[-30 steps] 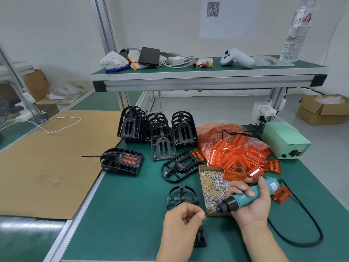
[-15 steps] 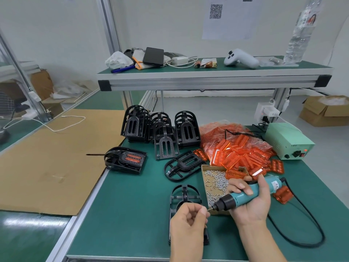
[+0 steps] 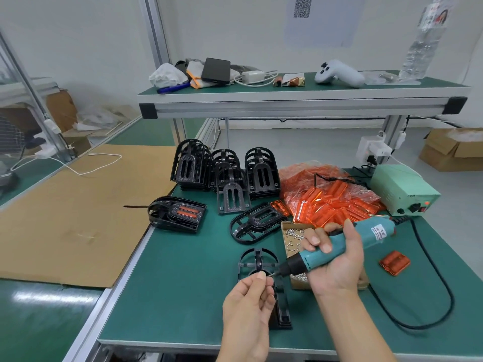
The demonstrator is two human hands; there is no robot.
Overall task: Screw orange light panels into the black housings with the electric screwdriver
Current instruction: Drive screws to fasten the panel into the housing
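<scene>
My right hand (image 3: 337, 259) grips the teal electric screwdriver (image 3: 339, 246), its black tip pointing left and down. My left hand (image 3: 249, 301) pinches a small screw (image 3: 269, 275) at the bit's tip. Both are above a black housing (image 3: 257, 259) lying flat on the green mat, partly hidden by my left hand. A cardboard box of screws (image 3: 292, 235) sits behind the driver. A pile of orange light panels (image 3: 329, 202) lies in a plastic bag at the back right. One loose orange panel (image 3: 394, 262) lies to the right. A housing with an orange panel in it (image 3: 177, 212) lies at the left.
Another empty housing (image 3: 257, 223) lies flat in the middle; stacks of upright housings (image 3: 224, 171) stand behind. The green power supply (image 3: 402, 189) sits at the right, its black cable (image 3: 428, 283) looping over the mat. Cardboard sheet (image 3: 65, 205) covers the left bench. A shelf (image 3: 287, 100) runs overhead.
My left hand has brought the screw up to the screwdriver's tip. My right hand has lifted the driver a little and moved it left over the housing.
</scene>
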